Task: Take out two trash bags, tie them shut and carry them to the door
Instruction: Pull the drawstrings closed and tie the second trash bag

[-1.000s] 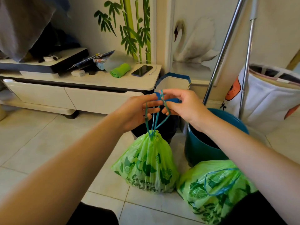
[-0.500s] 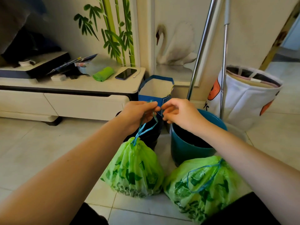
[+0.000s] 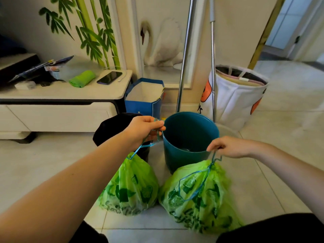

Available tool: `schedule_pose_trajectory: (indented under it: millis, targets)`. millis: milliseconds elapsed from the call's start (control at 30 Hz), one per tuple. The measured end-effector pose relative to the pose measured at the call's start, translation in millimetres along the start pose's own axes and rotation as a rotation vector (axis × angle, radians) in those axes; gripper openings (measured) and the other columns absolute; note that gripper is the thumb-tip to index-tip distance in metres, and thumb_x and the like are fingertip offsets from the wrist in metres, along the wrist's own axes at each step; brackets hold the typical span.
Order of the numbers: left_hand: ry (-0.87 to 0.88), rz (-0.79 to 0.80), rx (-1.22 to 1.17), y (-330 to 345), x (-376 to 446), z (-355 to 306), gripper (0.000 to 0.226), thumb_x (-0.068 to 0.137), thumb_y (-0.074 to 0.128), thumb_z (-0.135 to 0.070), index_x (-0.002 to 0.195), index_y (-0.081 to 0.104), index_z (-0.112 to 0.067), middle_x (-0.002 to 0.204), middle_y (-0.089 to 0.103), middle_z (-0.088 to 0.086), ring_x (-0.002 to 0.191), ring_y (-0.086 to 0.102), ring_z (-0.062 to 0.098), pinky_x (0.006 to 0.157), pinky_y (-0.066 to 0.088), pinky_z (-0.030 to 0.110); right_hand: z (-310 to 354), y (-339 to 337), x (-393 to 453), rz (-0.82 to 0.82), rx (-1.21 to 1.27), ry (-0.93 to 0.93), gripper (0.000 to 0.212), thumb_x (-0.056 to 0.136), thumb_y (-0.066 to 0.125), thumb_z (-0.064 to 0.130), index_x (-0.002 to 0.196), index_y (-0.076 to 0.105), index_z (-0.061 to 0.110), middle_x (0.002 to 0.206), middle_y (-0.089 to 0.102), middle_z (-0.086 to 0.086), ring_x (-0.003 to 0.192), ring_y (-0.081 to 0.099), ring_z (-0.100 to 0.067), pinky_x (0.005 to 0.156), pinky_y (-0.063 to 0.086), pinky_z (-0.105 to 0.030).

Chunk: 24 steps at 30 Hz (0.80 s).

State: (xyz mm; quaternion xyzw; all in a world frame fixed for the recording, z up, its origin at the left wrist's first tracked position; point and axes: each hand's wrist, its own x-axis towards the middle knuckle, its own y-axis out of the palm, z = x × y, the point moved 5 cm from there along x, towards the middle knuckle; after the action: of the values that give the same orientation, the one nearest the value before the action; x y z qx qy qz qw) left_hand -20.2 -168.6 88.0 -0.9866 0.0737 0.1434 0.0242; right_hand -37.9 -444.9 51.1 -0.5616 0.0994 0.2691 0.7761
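Two green printed trash bags stand side by side on the tiled floor, both gathered shut by blue drawstrings. My left hand [image 3: 142, 129] grips the drawstring of the left bag [image 3: 131, 186], the string running down from my fingers to the bag's neck. My right hand [image 3: 228, 146] pinches the drawstring of the right bag [image 3: 199, 195] just above its neck. Behind the bags stand a teal bin [image 3: 189, 139] and a black bin [image 3: 112, 128], partly hidden by my left hand.
A blue paper bag [image 3: 143, 100] stands behind the bins beside a white low cabinet [image 3: 57, 109] that carries a phone [image 3: 109, 77] and a green roll [image 3: 82, 78]. Two metal poles [image 3: 213, 67] lean by a white fabric basket [image 3: 235, 95]. A doorway [image 3: 294, 28] lies at the far right.
My right hand has let go of the left bag's string and moved down right onto the right bag's drawstring. The view has swung right and risen.
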Motion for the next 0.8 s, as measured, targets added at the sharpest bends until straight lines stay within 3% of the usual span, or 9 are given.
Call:
schedule_pose_trajectory:
  millis: [67,167,233,300,367,533,633,733,800]
  targets:
    - [-0.004,0.005,0.026,5,-1,2,0.009,0.087,0.068,-0.017,0.085,0.064,-0.009,0.080,0.072,0.004,0.063,0.064,0.008,0.054,0.050,0.019,-4,5,-3,0.051,-0.110,-0.016,0.027,0.086,0.054,0.022,0.087,0.060,0.047,0.106,0.061,0.016,0.106,0.058,-0.012,0.098,0.045,-0.032]
    - [0.001,0.004,0.054,10,-2,3,0.011,0.087,0.068,-0.018,0.089,0.064,-0.007,0.081,0.072,0.005,0.060,0.064,0.006,0.051,0.049,0.017,-1,-5,-10,-0.011,-0.263,0.003,0.004,0.085,0.061,0.034,0.082,0.061,0.035,0.093,0.062,0.011,0.097,0.059,-0.015,0.085,0.045,-0.028]
    - [0.002,0.002,0.056,11,-3,3,0.010,0.087,0.068,-0.017,0.088,0.065,-0.008,0.080,0.072,0.004,0.059,0.064,0.005,0.050,0.049,0.016,7,-19,-18,-0.088,-0.264,0.004,0.020,0.087,0.061,0.036,0.072,0.060,0.024,0.077,0.062,0.006,0.075,0.059,-0.013,0.069,0.044,-0.027]
    - [0.000,-0.003,0.058,10,-4,3,0.009,0.087,0.067,-0.017,0.086,0.065,-0.008,0.079,0.073,0.003,0.058,0.064,0.004,0.050,0.049,0.016,20,-34,-29,-0.172,-0.142,-0.007,0.034,0.089,0.059,0.037,0.061,0.058,0.019,0.060,0.059,0.004,0.056,0.051,-0.010,0.058,0.041,-0.024]
    - [-0.001,-0.008,0.066,9,-5,4,0.009,0.087,0.067,-0.018,0.084,0.066,-0.010,0.078,0.073,0.003,0.059,0.064,0.005,0.051,0.049,0.017,37,-41,-38,-0.223,0.108,-0.028,0.039,0.090,0.059,0.036,0.058,0.060,0.014,0.054,0.062,0.003,0.051,0.053,-0.010,0.057,0.045,-0.022]
    - [-0.010,-0.019,0.089,5,-5,6,0.010,0.087,0.067,-0.020,0.087,0.067,-0.010,0.079,0.073,0.003,0.061,0.065,0.006,0.057,0.049,0.021,89,-20,-44,-0.038,0.608,-0.166,0.021,0.092,0.059,0.025,0.083,0.065,0.007,0.076,0.073,-0.008,0.065,0.067,-0.015,0.064,0.054,-0.027]
    - [-0.005,-0.019,0.098,3,-5,6,0.009,0.087,0.068,-0.021,0.086,0.068,-0.011,0.080,0.073,0.003,0.063,0.065,0.007,0.059,0.049,0.023,101,2,-35,0.031,0.450,-0.220,0.018,0.088,0.064,0.023,0.104,0.066,0.013,0.093,0.075,-0.004,0.080,0.070,-0.008,0.068,0.056,-0.024]
    - [0.005,-0.014,0.104,3,-6,5,0.010,0.087,0.067,-0.021,0.085,0.068,-0.012,0.079,0.073,0.002,0.065,0.064,0.008,0.061,0.049,0.024,106,16,-26,-0.063,-0.032,-0.286,0.023,0.085,0.064,0.027,0.107,0.066,0.020,0.103,0.071,0.003,0.095,0.065,-0.007,0.084,0.053,-0.027]
    - [0.001,-0.014,0.107,3,-6,6,0.010,0.088,0.067,-0.021,0.085,0.067,-0.011,0.079,0.073,0.002,0.064,0.064,0.007,0.060,0.048,0.023,111,29,-23,0.000,-0.283,-0.312,0.029,0.085,0.063,0.031,0.111,0.061,0.019,0.109,0.066,0.003,0.097,0.059,-0.013,0.080,0.047,-0.027]
